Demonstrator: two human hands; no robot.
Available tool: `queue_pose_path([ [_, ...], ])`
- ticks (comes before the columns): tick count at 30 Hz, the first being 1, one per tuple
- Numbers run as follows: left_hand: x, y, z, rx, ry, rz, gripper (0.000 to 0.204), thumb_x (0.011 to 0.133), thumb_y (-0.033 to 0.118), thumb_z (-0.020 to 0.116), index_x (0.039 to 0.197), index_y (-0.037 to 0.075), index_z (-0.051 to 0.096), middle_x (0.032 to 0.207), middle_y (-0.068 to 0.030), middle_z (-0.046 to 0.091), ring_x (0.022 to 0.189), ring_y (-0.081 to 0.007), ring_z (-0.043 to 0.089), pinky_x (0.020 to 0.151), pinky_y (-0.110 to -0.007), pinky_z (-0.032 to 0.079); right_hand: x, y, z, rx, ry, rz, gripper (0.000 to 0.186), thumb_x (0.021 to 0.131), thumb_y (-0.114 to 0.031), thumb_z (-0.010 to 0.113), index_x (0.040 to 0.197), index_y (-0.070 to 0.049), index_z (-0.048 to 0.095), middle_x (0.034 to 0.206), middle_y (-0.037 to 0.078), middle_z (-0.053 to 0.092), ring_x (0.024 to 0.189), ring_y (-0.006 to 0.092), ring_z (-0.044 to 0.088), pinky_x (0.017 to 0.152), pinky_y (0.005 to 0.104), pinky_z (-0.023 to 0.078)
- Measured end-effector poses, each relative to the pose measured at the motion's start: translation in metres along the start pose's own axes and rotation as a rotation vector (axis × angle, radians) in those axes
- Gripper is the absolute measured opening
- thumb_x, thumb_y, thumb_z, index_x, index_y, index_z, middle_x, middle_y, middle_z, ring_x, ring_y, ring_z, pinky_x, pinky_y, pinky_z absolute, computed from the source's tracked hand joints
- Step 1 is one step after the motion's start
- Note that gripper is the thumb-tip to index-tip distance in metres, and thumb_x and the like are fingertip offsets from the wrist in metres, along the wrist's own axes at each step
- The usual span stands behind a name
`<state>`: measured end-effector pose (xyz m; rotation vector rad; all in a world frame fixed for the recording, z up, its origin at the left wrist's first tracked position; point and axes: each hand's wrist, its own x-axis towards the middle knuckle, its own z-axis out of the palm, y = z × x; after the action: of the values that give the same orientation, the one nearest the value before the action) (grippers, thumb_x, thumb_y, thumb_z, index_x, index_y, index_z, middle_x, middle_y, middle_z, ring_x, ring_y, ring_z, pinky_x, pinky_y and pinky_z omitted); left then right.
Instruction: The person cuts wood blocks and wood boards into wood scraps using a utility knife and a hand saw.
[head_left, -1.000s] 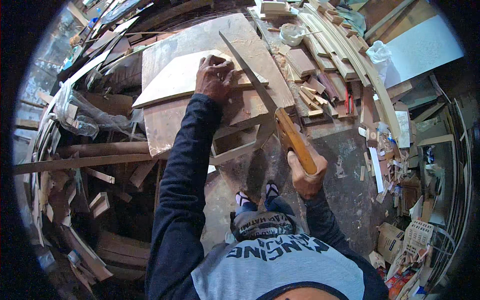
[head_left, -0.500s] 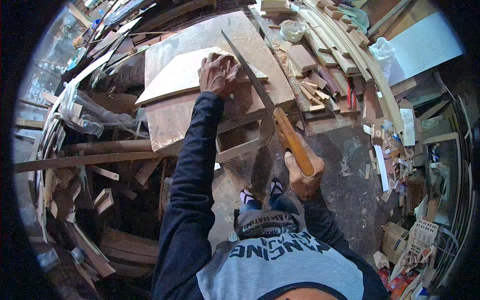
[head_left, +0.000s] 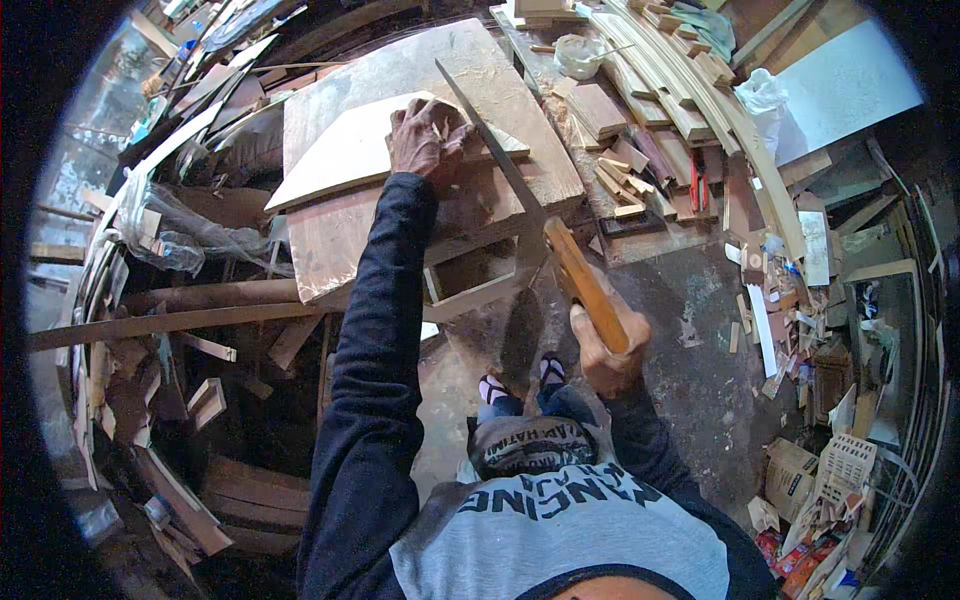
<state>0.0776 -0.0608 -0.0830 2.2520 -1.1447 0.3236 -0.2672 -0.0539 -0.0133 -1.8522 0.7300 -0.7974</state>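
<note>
My right hand [head_left: 612, 352] is wrapped round the wooden handle of a handsaw [head_left: 520, 190]. Its long blade points away from me, up and to the left, and crosses the right part of a pale, angled wooden board [head_left: 340, 145]. On top of that board, just left of the blade, my left hand [head_left: 427, 138] bears down with bent fingers near the far edge; its fingertips are partly hidden. Beneath the board lies a larger, worn wooden work surface [head_left: 325, 255], with sawdust at its far right. The point where the teeth meet the wood is too small to make out.
Wood blocks [head_left: 600, 110], thin offcuts [head_left: 622, 185] and a red-handled tool [head_left: 698, 185] lie right of the work surface. Long strips [head_left: 690, 85] curve behind them. Plastic sheeting [head_left: 180, 235] and scrap timber fill the left. Offcuts and a cardboard box [head_left: 790, 478] stand at the right.
The saw and my right hand have drawn back slightly toward me. My left hand stays on the board. The whole view has shifted a little.
</note>
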Motion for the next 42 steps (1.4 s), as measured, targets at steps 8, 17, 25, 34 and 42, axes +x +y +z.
queue_pose_path([
  [8,-0.001,0.005,-0.004,-0.005,-0.065,-0.046,0.063,0.067,0.041,0.075,0.119,0.012,0.055,0.124,-0.0037,0.05,0.111,-0.0307,0.043,0.093,-0.046,0.038,0.003,0.013,0.0,-0.082,0.0,-0.055,0.038,0.081,-0.005,0.053,0.118,0.002,0.056,0.099,0.018,0.067,0.084,0.0201,0.067,0.074,0.0291,0.051],
  [17,0.002,-0.004,0.005,-0.003,-0.059,-0.047,0.063,0.071,0.047,0.072,0.122,0.014,0.055,0.132,-0.0054,0.049,0.118,-0.0284,0.041,0.095,-0.046,0.036,0.01,0.012,-0.006,-0.051,-0.045,-0.062,0.038,0.079,-0.006,0.056,0.116,0.002,0.057,0.096,0.016,0.066,0.084,0.0224,0.066,0.075,0.0292,0.049],
  [25,0.001,-0.005,-0.001,0.012,-0.03,-0.052,0.056,0.073,0.048,0.069,0.117,0.015,0.058,0.126,-0.003,0.052,0.111,-0.0302,0.046,0.09,-0.045,0.04,0.002,0.016,-0.005,0.039,-0.018,-0.075,0.037,0.079,-0.005,0.058,0.116,0.0,0.056,0.091,0.008,0.065,0.071,0.0112,0.057,0.063,0.0256,0.046],
  [34,-0.003,-0.014,0.007,0.033,0.132,0.04,0.029,0.074,0.034,0.072,0.095,0.016,0.065,0.105,-0.0016,0.06,0.099,-0.0292,0.051,0.083,-0.041,0.046,-0.004,0.014,-0.004,0.024,0.037,-0.081,0.031,0.078,-0.009,0.059,0.106,0.005,0.061,0.083,0.015,0.066,0.075,0.0198,0.062,0.07,0.0333,0.048],
  [42,-0.007,-0.001,-0.005,0.027,0.129,0.011,0.03,0.073,0.033,0.073,0.098,0.017,0.065,0.105,-0.0014,0.06,0.101,-0.0289,0.05,0.084,-0.04,0.046,-0.02,0.013,-0.016,0.03,-0.03,0.001,0.04,0.078,-0.009,0.058,0.116,0.003,0.058,0.095,0.017,0.067,0.09,0.0195,0.064,0.081,0.029,0.047],
])
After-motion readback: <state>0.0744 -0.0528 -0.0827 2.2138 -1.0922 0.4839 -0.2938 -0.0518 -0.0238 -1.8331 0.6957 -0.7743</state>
